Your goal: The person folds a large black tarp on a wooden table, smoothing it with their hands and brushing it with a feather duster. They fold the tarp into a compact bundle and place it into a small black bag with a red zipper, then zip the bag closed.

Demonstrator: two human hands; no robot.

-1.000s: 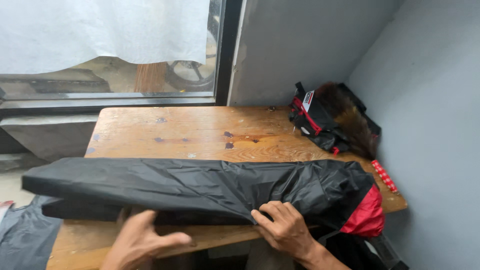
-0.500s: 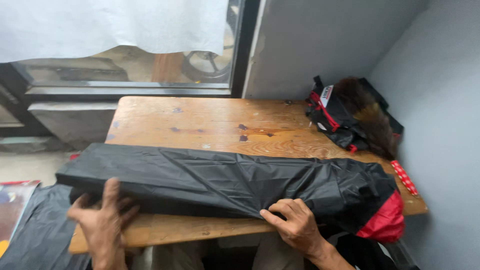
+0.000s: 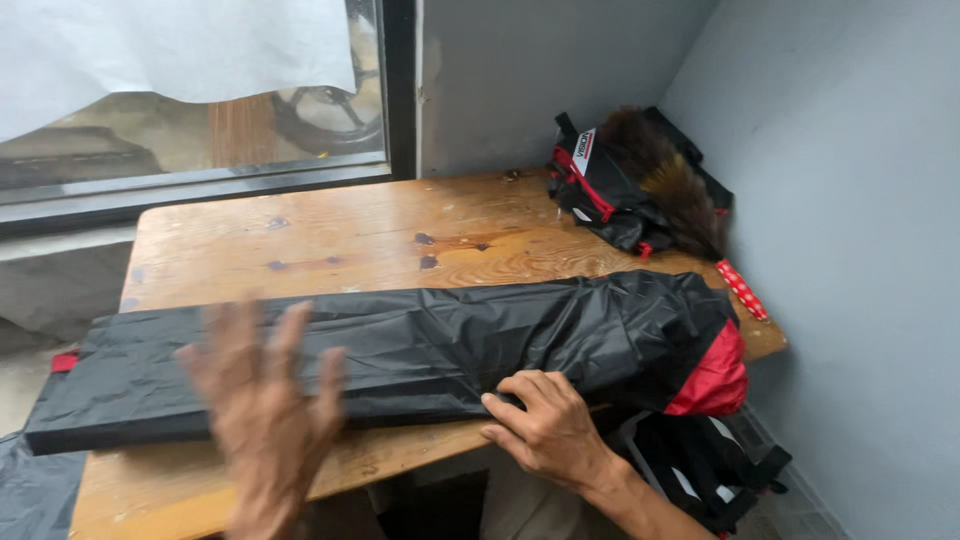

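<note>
A long black waterproof garment (image 3: pixel 420 350), folded into a narrow strip, lies across the front of a wooden table (image 3: pixel 330 240). Red fabric (image 3: pixel 715 375) shows at its right end, hanging over the table's edge. My right hand (image 3: pixel 545 425) presses flat on the strip's near edge, right of centre, fingers spread. My left hand (image 3: pixel 265 395) hovers blurred above the strip's left part, fingers apart, holding nothing.
A black and red bag (image 3: pixel 610 190) with a brown feather duster (image 3: pixel 665 175) on it sits at the table's far right corner, against the grey wall. A red strap (image 3: pixel 742 290) lies by the right edge. A window (image 3: pixel 190 90) is behind; dark fabric (image 3: pixel 35 495) lies lower left.
My left hand has left the strip's left end, lifted and moved right over its middle. The right hand has stayed pressed on the near edge. The view shifted.
</note>
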